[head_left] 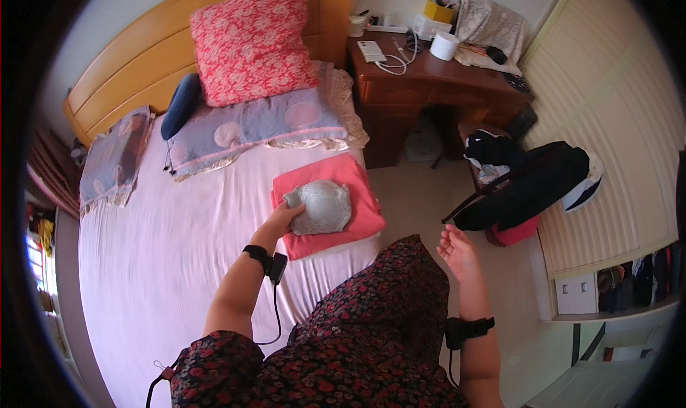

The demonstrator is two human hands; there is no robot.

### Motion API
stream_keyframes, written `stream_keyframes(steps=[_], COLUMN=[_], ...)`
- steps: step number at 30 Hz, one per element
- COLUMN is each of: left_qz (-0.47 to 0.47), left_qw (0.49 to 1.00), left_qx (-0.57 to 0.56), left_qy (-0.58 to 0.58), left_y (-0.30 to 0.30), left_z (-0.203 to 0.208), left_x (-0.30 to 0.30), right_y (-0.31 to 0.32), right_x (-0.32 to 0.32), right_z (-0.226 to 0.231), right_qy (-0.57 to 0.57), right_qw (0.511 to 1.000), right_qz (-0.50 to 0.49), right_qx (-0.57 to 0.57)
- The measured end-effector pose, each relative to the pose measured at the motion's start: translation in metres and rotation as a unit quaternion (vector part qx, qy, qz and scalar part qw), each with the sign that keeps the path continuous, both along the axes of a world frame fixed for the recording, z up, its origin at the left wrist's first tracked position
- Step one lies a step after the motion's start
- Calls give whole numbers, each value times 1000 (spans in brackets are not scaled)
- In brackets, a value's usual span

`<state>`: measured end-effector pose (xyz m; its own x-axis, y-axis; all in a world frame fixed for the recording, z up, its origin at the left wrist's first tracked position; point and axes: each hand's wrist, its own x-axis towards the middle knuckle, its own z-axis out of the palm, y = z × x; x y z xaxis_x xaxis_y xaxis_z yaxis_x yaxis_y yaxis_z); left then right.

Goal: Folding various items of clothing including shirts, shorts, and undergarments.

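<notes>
My left hand (pixel 286 219) grips the left edge of a folded grey lace bra (pixel 319 206), its moulded cups facing up. The bra is over a folded coral-pink cloth (pixel 364 201) near the bed's right edge; whether it rests on the cloth or is held just above, I cannot tell. My right hand (pixel 458 254) hangs in the air to the right of the bed, palm up and fingers loosely bent, with nothing in it. A black strap with a cable circles each forearm.
The bed (pixel 157 265) has a pale pink sheet, patterned pillows (pixel 243 126), a red floral cushion (pixel 254 43) and a dark blue neck pillow (pixel 181 106). Dark clothes (pixel 529 186) are heaped on a chair at right. Behind stands a brown desk (pixel 429 79) with a phone (pixel 371 51) and cables.
</notes>
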<state>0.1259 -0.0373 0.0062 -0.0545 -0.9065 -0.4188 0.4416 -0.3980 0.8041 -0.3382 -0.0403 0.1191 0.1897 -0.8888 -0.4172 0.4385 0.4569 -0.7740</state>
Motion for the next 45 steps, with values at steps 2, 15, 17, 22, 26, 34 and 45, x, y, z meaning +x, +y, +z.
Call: stream_keyframes(steps=[2,15,17,22,26,34,45], left_qz=[-21,93,-92,-435,-579,-585,-599], left_qw=[996,763,852,791,568,473,502], left_qx=[29,-294,-248,-254,-226,-224,-174], left_qy=[-79,-568,-453,-348,-539,-619,-600], left_y=[-17,-17,-14,-8,2,7,0], left_z=[4,65,96,75,15,23,21], left_x=[-13,-79,-119,-216,-268,-308,-308], right_y=[10,40,29,-12,-41,-111,-252], right_x=[-31,-163,-169,-188,-199,-236,-369], right_z=[-5,-14,1,46,72,126,159], right_qy=[11,7,16,51,105,342,728], right_qw=[999,963,960,950,946,863,492], right_qz=[-42,-270,-277,-300,-289,-315,-328], right_qx=[-1,-16,-43,-76,-100,-198,-346])
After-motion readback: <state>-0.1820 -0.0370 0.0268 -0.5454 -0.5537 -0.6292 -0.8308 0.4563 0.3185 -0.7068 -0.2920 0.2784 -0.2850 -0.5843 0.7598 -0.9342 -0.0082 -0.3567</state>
